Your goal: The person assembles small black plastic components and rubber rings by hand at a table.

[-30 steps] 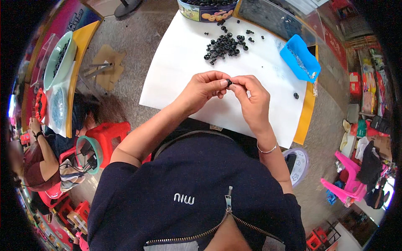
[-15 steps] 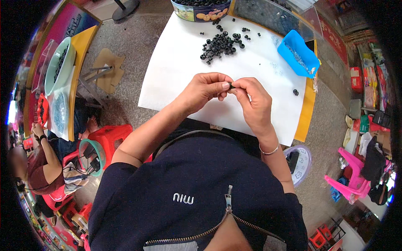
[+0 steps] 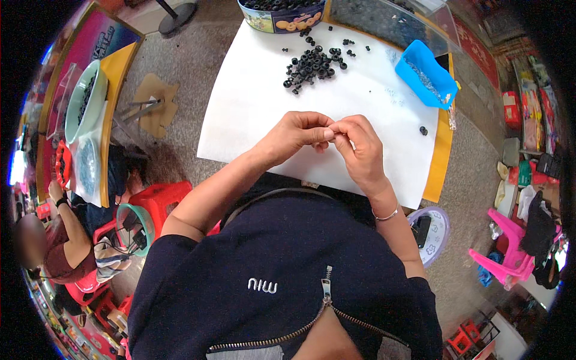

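My left hand (image 3: pixel 302 129) and my right hand (image 3: pixel 362 147) meet fingertip to fingertip above the near part of a white-covered table (image 3: pixel 240 114). Both are closed in a pinch. Whatever lies between the fingertips is almost wholly covered by them now; a moment earlier a small black piece showed there. Beyond my hands lies a loose heap of small round black parts (image 3: pixel 311 67), some with a hole in the middle. Two more black parts (image 3: pixel 423 130) rest apart, to the right of my right hand.
A blue plastic bin (image 3: pixel 414 67) with small clear bits stands at the right edge. At the far edge are a printed tin (image 3: pixel 264 21) of black parts and a clear box (image 3: pixel 384 27). Leftward, another person (image 3: pixel 71 240) sits by a side table with a pale green basin (image 3: pixel 96 108).
The fingers of both hands have closed further over the small black piece, which showed between them before. The hands stay at nearly the same spot; the whole view has shifted slightly.
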Motion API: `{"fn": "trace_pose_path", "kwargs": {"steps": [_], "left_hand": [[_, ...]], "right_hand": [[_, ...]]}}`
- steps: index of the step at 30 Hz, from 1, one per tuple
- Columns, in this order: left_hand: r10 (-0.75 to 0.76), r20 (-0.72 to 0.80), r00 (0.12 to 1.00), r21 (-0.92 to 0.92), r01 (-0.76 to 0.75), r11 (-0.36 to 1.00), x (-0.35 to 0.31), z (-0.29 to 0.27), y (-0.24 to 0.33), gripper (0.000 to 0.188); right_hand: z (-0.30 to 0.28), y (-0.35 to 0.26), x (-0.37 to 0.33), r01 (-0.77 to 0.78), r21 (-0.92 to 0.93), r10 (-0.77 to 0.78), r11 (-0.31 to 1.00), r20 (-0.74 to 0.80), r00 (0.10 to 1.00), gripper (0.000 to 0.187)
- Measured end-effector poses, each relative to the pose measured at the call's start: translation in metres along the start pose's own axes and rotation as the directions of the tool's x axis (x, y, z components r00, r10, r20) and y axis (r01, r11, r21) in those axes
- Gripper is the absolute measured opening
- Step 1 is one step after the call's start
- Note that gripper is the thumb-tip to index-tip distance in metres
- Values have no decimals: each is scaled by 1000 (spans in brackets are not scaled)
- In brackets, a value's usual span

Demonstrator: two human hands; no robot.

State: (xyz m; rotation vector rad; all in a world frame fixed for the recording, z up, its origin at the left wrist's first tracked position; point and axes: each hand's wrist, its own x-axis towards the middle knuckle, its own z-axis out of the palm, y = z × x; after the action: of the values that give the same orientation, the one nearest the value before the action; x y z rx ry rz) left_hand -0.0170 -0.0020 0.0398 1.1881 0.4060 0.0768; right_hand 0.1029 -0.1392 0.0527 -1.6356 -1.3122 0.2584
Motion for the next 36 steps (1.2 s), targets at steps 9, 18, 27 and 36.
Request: {"fn": "trace_pose_path", "kwargs": {"steps": [9, 18, 27, 36], "left_hand": [[-44, 29, 999, -69, 46, 997, 6, -5, -4, 22], [-24, -5, 1000, -368, 20, 930, 10, -7, -5, 24], [48, 2, 999, -425, -42, 904, 18, -5, 6, 30], [811, -26, 585, 740, -535, 409, 190, -13, 154, 35]], "right_hand": [[-4, -11, -6, -207, 211, 210, 955, 8, 978, 21], [-5, 9, -14, -269, 97, 278, 958, -99, 955, 14], [-6, 10, -15, -295, 102, 307, 950, -123, 944, 12], [1, 27, -25, -282, 50, 285, 958, -89, 954, 13]]}}
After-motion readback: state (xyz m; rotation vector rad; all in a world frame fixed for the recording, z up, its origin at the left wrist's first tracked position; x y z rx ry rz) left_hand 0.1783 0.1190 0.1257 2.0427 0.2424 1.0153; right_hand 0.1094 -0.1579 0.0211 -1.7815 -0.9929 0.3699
